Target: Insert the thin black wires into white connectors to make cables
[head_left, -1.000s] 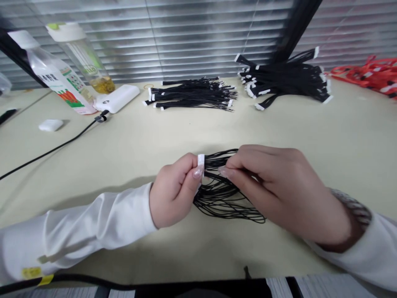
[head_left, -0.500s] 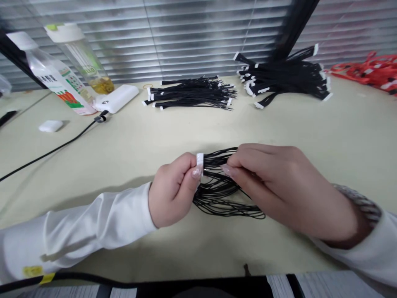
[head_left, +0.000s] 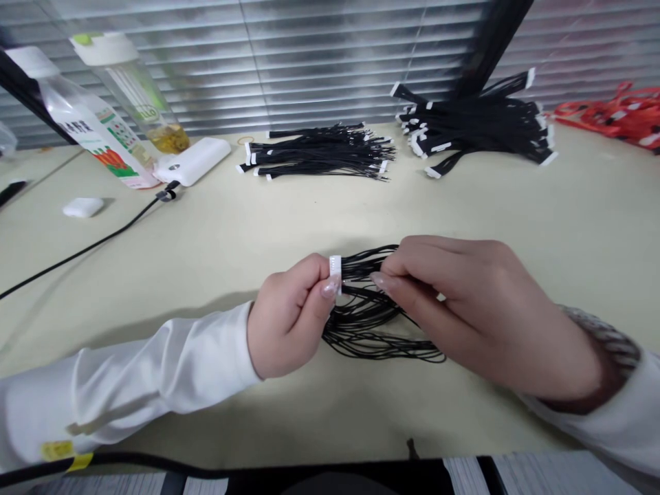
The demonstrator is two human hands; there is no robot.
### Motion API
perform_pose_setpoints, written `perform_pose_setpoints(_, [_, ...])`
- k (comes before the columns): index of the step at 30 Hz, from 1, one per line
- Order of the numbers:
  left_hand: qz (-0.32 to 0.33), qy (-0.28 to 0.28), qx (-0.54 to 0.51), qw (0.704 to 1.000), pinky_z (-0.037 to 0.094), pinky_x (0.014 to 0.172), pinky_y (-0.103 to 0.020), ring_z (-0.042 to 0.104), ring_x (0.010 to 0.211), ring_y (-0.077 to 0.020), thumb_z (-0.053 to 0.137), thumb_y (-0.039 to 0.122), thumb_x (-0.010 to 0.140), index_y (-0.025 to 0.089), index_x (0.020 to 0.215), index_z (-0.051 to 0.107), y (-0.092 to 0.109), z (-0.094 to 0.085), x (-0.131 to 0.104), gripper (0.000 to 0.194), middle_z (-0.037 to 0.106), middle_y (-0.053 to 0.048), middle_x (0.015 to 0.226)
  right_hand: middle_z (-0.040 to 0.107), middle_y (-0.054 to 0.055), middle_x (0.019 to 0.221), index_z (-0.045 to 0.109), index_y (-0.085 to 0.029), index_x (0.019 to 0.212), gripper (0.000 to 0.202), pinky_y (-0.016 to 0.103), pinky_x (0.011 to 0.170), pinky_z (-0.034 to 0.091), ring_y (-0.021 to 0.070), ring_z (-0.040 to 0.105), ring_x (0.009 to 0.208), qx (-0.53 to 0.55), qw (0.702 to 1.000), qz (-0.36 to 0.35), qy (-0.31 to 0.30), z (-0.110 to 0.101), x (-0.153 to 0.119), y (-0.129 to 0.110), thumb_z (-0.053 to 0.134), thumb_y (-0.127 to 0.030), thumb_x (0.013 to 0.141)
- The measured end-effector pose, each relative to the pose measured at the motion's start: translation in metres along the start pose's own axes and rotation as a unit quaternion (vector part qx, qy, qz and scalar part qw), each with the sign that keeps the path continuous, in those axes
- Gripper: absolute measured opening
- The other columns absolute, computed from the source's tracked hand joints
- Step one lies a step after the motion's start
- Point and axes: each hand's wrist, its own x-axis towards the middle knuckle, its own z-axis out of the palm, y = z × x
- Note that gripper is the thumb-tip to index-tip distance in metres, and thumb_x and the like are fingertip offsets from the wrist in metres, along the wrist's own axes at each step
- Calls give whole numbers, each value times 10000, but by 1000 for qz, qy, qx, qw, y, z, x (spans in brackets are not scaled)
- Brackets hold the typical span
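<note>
A white plug connector [head_left: 335, 265] is pinched between the thumb and forefinger of my left hand [head_left: 291, 316]. Thin black wires [head_left: 379, 323] run right from it and loop round below, back toward my left hand. My right hand [head_left: 458, 302] is closed, thumb against forefinger, on the wires a short way right of the connector. A thin wire end seems to lie between the right fingertips and the connector's lower part; the exact grip is hidden by the fingers.
Behind my hands lie a bundle of black wires [head_left: 320, 152] with white connectors and a larger pile of black cables [head_left: 474, 127]. Red cords [head_left: 613, 118] are at the far right. Bottles [head_left: 103, 130], a white power bank [head_left: 199, 162], a white earbud case [head_left: 83, 207] and a black cord [head_left: 103, 242] are left.
Both hands keep their hold, with the connector and wires shifted very slightly right in view. The right hand has edged a little to the right.
</note>
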Motion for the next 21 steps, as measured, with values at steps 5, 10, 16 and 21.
perform_pose_setpoints(5, [6,-11,9,1000,330,441,-170,358,456,-60,356,241,914,179,718,428,0,0,2,218,421,50,522,498,-22,636,531,-158,726,184,211,556,321,68,424,567,-2,1000,-16,-4,0,0,-1,447,-180,888])
perform_pose_setpoints(10, [26,-32,-5,999,315,431,-155,342,447,-49,373,208,903,181,726,416,0,0,1,184,405,65,519,519,-14,642,530,-162,724,175,221,538,326,77,439,561,-12,1000,-6,9,7,0,-3,449,-162,878])
perform_pose_setpoints(16, [3,-27,-20,999,339,458,-184,375,478,-66,369,250,914,179,715,436,-1,2,2,222,437,44,549,543,-15,652,542,-163,731,169,214,545,346,78,471,578,-10,1000,-18,18,8,2,4,462,-173,880])
perform_pose_setpoints(21, [-79,40,-88,992,334,475,-213,374,502,-80,365,346,923,177,685,450,-5,7,7,304,433,30,580,572,16,772,564,-155,887,87,235,611,380,118,519,685,-99,993,-22,62,3,0,12,566,-199,813])
